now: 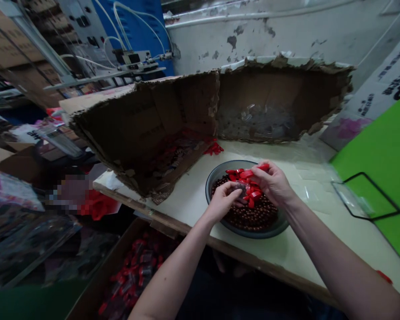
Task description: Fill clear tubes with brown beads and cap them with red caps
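On my feed, the right hand (pixel 272 183) was pinched closed on a bunch of red plastic strips (pixel 248 181), which ran leftward from its fingertips, their long axis lying roughly crosswise over the bowl. The left hand (pixel 222 201), the nearer to the strips' lower end, was curled around a small packet (pixel 239 189), though I could not tell its contents. Directly beneath both hands sat a grey bowl (pixel 208 189) heaped with dark brown beads (pixel 253 214). Below and left of the left hand, a cardboard carton (pixel 96 271) held red-trimmed packets (pixel 140 266). Beyond the hands, a torn cardboard box (pixel 143 133) lay open on the table (pixel 306 186).
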Demonstrator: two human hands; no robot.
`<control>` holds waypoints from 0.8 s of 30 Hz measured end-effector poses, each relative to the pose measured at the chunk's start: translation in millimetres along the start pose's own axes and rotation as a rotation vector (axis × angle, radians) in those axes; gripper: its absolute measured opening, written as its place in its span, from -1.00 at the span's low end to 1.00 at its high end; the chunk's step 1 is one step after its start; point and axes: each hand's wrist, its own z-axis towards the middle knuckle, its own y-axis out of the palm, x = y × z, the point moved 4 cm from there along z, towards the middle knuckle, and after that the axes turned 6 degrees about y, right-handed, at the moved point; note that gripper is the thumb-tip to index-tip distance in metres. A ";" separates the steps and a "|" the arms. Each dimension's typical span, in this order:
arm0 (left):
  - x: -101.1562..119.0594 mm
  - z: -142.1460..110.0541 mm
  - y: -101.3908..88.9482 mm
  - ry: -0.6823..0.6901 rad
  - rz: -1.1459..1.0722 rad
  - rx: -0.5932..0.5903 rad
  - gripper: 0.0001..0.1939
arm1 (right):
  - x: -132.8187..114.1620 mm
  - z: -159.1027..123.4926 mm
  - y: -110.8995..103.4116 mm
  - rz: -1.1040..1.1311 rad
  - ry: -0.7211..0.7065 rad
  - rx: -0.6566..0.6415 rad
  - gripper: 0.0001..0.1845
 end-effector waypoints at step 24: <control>-1.2 4.1 -10.6 0.031 -0.119 0.054 -0.65 | 17.4 -30.8 21.9 -0.895 -0.532 -0.050 -0.61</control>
